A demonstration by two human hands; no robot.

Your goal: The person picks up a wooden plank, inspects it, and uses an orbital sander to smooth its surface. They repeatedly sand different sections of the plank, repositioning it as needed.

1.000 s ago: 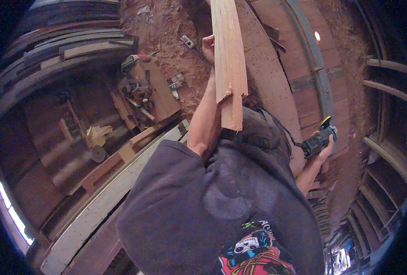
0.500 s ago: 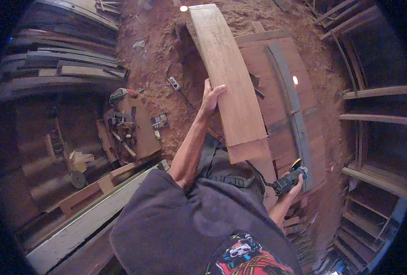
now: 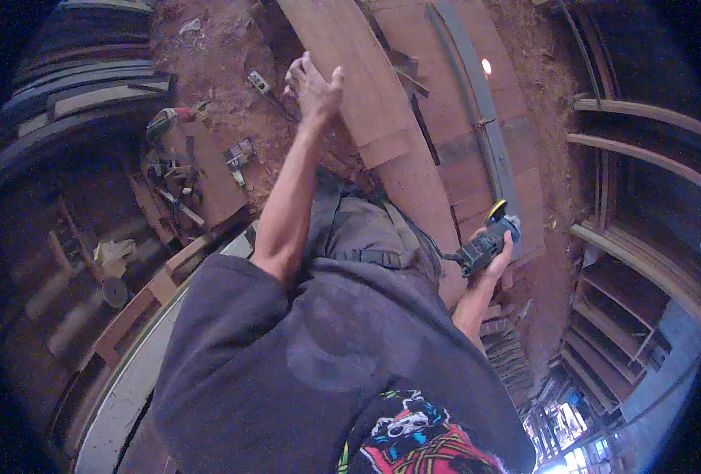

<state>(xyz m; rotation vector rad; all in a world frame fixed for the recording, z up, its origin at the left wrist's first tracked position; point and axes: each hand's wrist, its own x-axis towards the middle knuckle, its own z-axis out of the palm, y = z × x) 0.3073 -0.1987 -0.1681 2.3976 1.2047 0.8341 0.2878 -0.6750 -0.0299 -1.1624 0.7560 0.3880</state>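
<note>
A long, pale reddish-brown board (image 3: 350, 59) stretches away from me, lying over the wooden work surface (image 3: 421, 189). Beside its left edge is my left hand (image 3: 316, 88), fingers apart and thumb raised near the edge, holding nothing; whether the thumb still touches the wood I cannot tell. At my right side, my right hand (image 3: 505, 251) is wrapped round a dark angle grinder (image 3: 481, 251). The grinder's yellow-edged disc (image 3: 496, 211) faces up and away from the board. A dark cord leaves the tool's rear end toward my waist.
A grey strip (image 3: 477, 103) runs along the bench right of the board. On the left, tools lie on a wooden stand (image 3: 208, 178), near a power socket block (image 3: 259, 81). Stacked planks (image 3: 90, 99) stand farther left, wooden racks (image 3: 642, 114) to the right.
My left hand has let go of the board's edge and opened. The board now sits lower, resting over the bench. The view has shifted; the grinder stays in my right hand.
</note>
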